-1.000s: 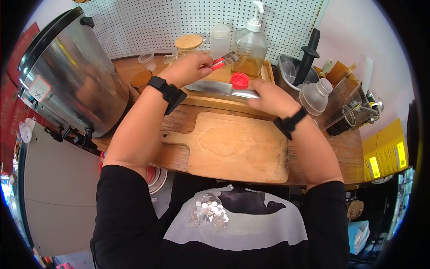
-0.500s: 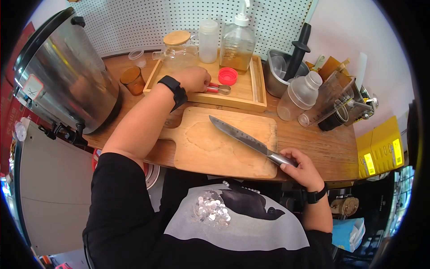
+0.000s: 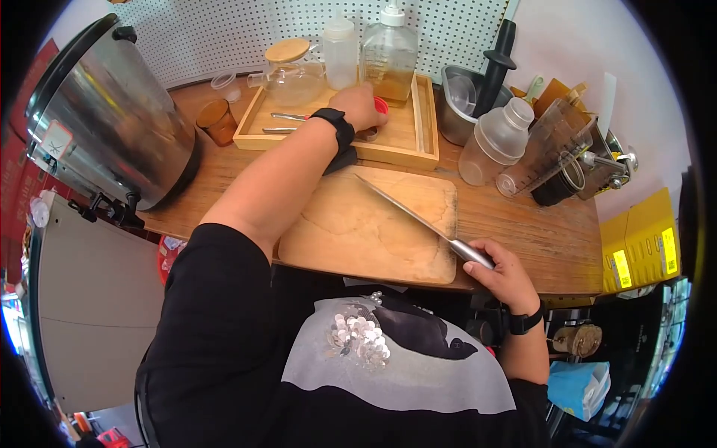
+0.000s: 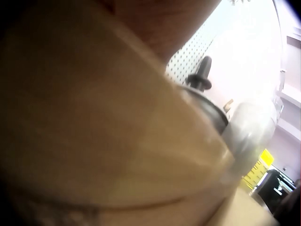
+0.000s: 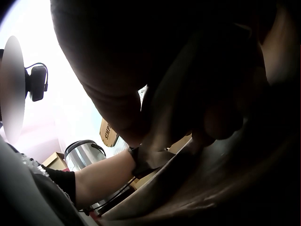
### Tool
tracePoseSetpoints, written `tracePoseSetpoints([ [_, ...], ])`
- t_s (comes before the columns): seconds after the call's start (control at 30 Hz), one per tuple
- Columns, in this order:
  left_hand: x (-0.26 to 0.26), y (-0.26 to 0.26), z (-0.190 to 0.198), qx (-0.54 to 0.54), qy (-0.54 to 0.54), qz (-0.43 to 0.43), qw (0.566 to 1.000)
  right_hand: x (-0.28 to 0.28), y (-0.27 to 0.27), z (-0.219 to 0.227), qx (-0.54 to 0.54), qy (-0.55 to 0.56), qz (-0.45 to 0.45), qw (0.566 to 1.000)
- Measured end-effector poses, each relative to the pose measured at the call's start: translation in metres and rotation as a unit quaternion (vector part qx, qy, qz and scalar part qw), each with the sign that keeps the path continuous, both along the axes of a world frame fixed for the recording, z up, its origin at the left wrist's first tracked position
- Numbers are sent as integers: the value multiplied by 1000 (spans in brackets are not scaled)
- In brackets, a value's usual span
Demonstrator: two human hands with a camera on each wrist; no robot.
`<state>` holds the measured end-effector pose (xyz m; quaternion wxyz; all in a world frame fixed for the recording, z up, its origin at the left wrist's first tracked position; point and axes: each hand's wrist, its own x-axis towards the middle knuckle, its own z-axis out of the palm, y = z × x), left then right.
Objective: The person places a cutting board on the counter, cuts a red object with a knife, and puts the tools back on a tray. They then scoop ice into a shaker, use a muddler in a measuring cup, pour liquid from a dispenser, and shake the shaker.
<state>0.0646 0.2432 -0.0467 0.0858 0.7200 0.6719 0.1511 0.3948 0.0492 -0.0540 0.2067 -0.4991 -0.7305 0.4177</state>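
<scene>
My left hand [image 3: 357,108] reaches over the wooden tray [image 3: 403,155] and grips a red lid [image 3: 382,105], its fingers around the edge. Tongs [image 3: 287,116] lie in the tray, partly hidden beneath my left wrist. By its metal handle, my right hand [image 3: 508,278] holds a large kitchen knife [image 3: 407,210] at the right end of the cutting board [image 3: 366,243]. The blade slants over the board, seen nearly edge-on, with its tip toward the tray. In the left wrist view the fingers are blurred; the right wrist view is mostly dark.
A glass teapot [image 3: 291,82], a white bottle [image 3: 340,56] and a pump bottle [image 3: 388,56] stand in the tray. An amber cup [image 3: 216,123] and a big steel urn [image 3: 112,119] are on the left. Plastic shakers [image 3: 493,145] and a metal bin [image 3: 455,112] crowd the right.
My left hand laid the tongs in the tray, let go and moved right to the red lid. My right hand brought the knife from the tray to the board, then turned its blade more edge-on.
</scene>
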Motion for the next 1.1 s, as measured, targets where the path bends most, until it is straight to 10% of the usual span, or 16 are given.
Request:
tracePoseSetpoints([
  [0.3,-49,-119,56,-26,-402,-163,901,7,8,5,-16,-36,13,999],
  [0.37,-36,-172,42,-39,-547,-145,824,3,10,3,-35,-13,12,999],
  [0.6,5,-234,-56,80,-514,-125,845,-20,17,-7,-48,34,12,998],
  [0.83,8,-211,-51,128,-317,-44,939,-29,10,-11,71,18,23,997],
  [1.1,10,-212,-52,244,-223,-84,940,-40,-11,13,49,20,82,995],
])
